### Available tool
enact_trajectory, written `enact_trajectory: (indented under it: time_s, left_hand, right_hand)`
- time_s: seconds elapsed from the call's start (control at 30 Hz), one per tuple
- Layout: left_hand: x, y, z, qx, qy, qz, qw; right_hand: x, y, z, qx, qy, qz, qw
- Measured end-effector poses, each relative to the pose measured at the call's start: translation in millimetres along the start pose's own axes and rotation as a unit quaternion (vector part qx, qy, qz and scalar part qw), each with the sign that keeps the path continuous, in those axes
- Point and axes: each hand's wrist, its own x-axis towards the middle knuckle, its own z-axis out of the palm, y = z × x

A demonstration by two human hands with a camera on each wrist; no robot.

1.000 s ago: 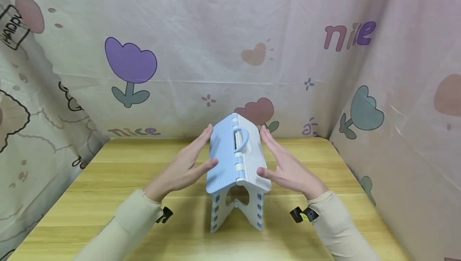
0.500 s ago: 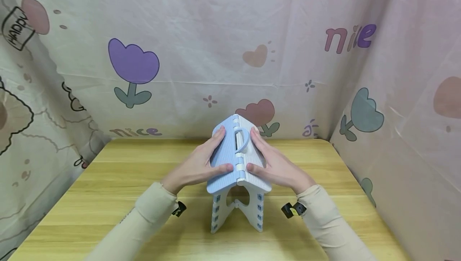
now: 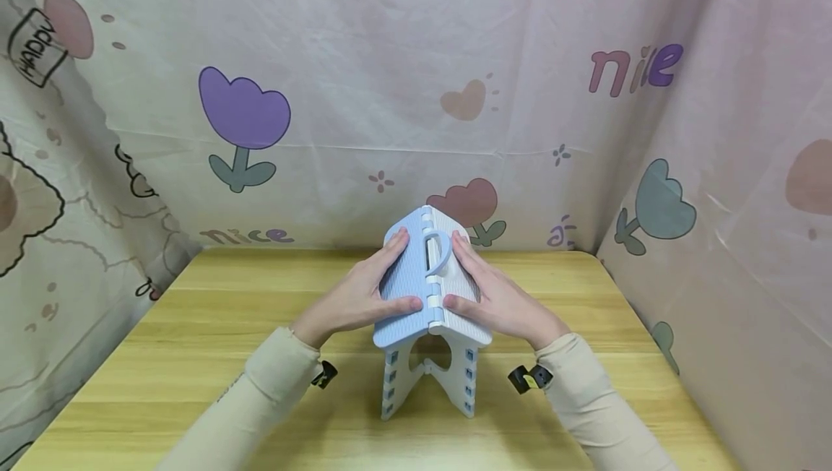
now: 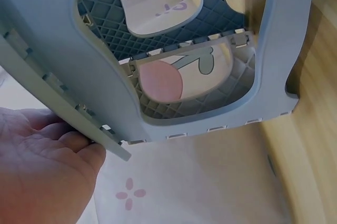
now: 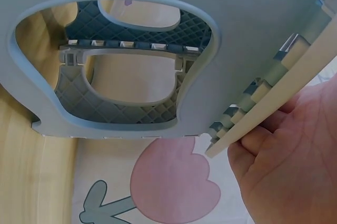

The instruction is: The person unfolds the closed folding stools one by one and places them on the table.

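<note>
In the head view a folding step stool (image 3: 408,323) stands half folded on the table, its two top panels sloping like a roof. The left panel is light blue, the right one white, with a blue handle loop at the ridge. My left hand (image 3: 356,294) rests flat against the blue panel, fingers and thumb spread. On the white panel lies my right hand (image 3: 499,297) in the same way. Both wrist views show the stool's legs (image 4: 129,124) with oval cutouts from below; each hand (image 5: 295,155) lies along the outer face of its panel, fingers partly hidden behind the edge.
The wooden table (image 3: 214,312) extends around the stool. A patterned cloth (image 3: 351,95) hangs behind it and along both sides. Small dark devices (image 3: 529,378) are strapped at both wrists.
Both hands have moved inward from beside the stool and now touch its sloping panels. Contact was made by half a second ago. The stool looks unmoved, and its fold angle looks the same.
</note>
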Motion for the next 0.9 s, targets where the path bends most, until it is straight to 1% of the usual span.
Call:
enact_trajectory:
  time_s: [0.2,0.5,0.77,0.9]
  left_hand:
    - [1.6,-0.2,-1.4,0.008,-0.005,-0.004,0.9999]
    - [2.3,-3.2,0.0,-0.002,0.005,-0.009,0.9999]
    - [-0.4,-2.8,-1.9,-0.005,0.005,-0.009,0.9999]
    - [-0.8,-1.3,-4.2,-0.004,-0.001,-0.014,0.9999]
  right_hand:
    - [1.0,0.6,-1.9,0.001,-0.007,0.004,1.000]
    - [0.9,9.6,-4.7,0.023,-0.017,0.000,1.000]
    - [1.4,9.1,-3.1,0.024,-0.009,0.003,1.000]
    - [2.2,8.3,-3.1,0.017,-0.006,0.007,1.000]
